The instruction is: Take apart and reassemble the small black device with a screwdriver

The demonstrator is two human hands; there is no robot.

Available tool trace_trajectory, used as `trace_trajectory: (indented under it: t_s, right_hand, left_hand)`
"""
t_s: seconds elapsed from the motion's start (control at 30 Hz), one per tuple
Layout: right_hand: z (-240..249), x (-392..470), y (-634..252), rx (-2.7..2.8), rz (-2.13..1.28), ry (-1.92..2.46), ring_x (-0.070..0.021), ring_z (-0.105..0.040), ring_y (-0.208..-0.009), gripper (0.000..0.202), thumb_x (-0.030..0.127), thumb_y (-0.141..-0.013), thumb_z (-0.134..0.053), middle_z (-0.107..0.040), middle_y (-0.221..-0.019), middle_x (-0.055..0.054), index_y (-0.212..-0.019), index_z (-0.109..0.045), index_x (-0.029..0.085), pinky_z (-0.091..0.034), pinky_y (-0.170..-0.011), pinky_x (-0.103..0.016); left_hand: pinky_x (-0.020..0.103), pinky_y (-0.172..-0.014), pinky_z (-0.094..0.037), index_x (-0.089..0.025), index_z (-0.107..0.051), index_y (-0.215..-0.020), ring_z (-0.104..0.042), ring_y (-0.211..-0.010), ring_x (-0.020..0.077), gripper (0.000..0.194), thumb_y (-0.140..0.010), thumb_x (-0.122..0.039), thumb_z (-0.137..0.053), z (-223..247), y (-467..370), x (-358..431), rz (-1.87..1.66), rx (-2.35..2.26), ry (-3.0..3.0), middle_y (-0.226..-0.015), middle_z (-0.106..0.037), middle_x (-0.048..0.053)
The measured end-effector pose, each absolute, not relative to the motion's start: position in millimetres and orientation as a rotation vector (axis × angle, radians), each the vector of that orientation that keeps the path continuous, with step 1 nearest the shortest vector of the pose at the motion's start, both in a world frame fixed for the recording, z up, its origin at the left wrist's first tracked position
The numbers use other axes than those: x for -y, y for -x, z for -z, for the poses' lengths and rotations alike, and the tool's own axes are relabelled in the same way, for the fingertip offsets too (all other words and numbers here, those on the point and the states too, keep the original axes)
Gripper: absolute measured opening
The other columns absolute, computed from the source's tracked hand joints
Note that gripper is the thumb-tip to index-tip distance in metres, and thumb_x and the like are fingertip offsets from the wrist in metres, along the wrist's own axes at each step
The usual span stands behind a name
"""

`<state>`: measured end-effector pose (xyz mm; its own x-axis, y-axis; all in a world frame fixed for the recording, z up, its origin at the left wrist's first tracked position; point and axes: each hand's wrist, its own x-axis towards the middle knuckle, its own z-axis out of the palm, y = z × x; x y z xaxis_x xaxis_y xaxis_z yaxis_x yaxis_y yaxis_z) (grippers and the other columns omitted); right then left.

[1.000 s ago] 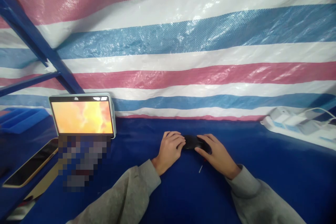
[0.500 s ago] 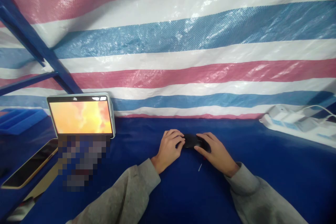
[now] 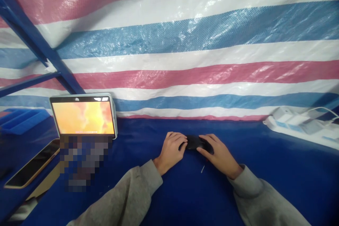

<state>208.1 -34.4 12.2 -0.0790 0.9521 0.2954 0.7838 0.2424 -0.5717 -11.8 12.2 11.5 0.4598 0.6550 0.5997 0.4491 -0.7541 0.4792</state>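
Note:
A small dark object (image 3: pixel 194 142), black and rounded like a computer mouse, lies on the blue table between my hands. My left hand (image 3: pixel 173 148) has its curled fingers round the object's left end, with thumb and fingertips pressed near its edge. At the right end, my right hand (image 3: pixel 215 150) grips it between thumb and fingers. The fingers hide both ends of the object. Just below, a thin pale stick-like piece (image 3: pixel 202 169) rests on the table.
A tablet (image 3: pixel 82 117) with a lit screen stands at the left, beside a phone (image 3: pixel 33 166) and a blue tray (image 3: pixel 25 120). At the right edge sits a white power strip (image 3: pixel 299 130) with plugs and a cable. A striped sheet (image 3: pixel 185 74) hangs behind the table.
The whole view has shifted slightly, so things appear a little further right. Both hands keep the same hold on the dark object. Small lettering now shows low on the tablet screen.

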Motion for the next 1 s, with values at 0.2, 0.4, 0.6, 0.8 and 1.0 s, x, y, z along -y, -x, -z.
trace_trajectory:
  t_s: [0.2, 0.4, 0.6, 0.8, 1.0]
  right_hand:
    - [-13.2, 34.7, -207.3, 1.914, -0.312, 1.575, -0.0258, -0.065, -0.107, 0.041, 0.05, -0.087, -0.06, -0.065, -0.116, -0.009, -0.119, -0.063, 0.025, -0.054, -0.097, -0.045]
    - [-12.9, 34.5, -207.3, 1.906, -0.335, 1.569, -0.0264, -0.065, -0.108, 0.042, 0.05, -0.087, -0.059, -0.065, -0.117, -0.01, -0.12, -0.062, 0.024, -0.054, -0.097, -0.045]
    - [-13.6, 34.4, -207.6, 1.916, -0.341, 1.574, -0.0263, -0.066, -0.107, 0.041, 0.049, -0.088, -0.059, -0.065, -0.116, -0.01, -0.12, -0.063, 0.024, -0.054, -0.097, -0.044]
    - [-11.4, 34.2, -207.4, 1.902, -0.35, 1.571, -0.0263, -0.065, -0.108, 0.042, 0.05, -0.087, -0.059, -0.064, -0.117, -0.01, -0.12, -0.062, 0.024, -0.053, -0.098, -0.045]
    - [-10.5, 34.4, -207.0, 1.895, -0.361, 1.573, -0.0267, -0.065, -0.108, 0.043, 0.051, -0.088, -0.058, -0.064, -0.117, -0.01, -0.12, -0.062, 0.023, -0.053, -0.098, -0.046]
  left_hand:
    - [0.042, -0.093, -0.045, -0.021, -0.07, -0.088, -0.071, -0.095, 0.021, 0.015, -0.09, -0.012, -0.058, -10.9, 12.2, -12.0, -1.214, -0.939, -2.444, -0.098, -0.077, 0.004]
    - [0.043, -0.092, -0.044, -0.021, -0.071, -0.086, -0.071, -0.096, 0.0215, 0.015, -0.09, -0.012, -0.06, -12.1, 12.1, -13.2, -1.192, -0.95, -2.444, -0.099, -0.077, 0.003]
    - [0.043, -0.092, -0.044, -0.021, -0.071, -0.086, -0.07, -0.096, 0.0218, 0.014, -0.09, -0.012, -0.06, -11.5, 11.4, -13.2, -1.187, -0.966, -2.438, -0.098, -0.077, 0.003]
    - [0.042, -0.092, -0.044, -0.02, -0.068, -0.088, -0.069, -0.095, 0.0211, 0.015, -0.091, -0.009, -0.057, -10.6, 12.1, -11.6, -1.148, -0.956, -2.449, -0.099, -0.076, 0.004]
    - [0.04, -0.09, -0.044, -0.019, -0.067, -0.088, -0.068, -0.096, 0.0205, 0.015, -0.091, -0.009, -0.057, -11.7, 12.0, -13.2, -1.123, -0.942, -2.452, -0.099, -0.074, 0.003]
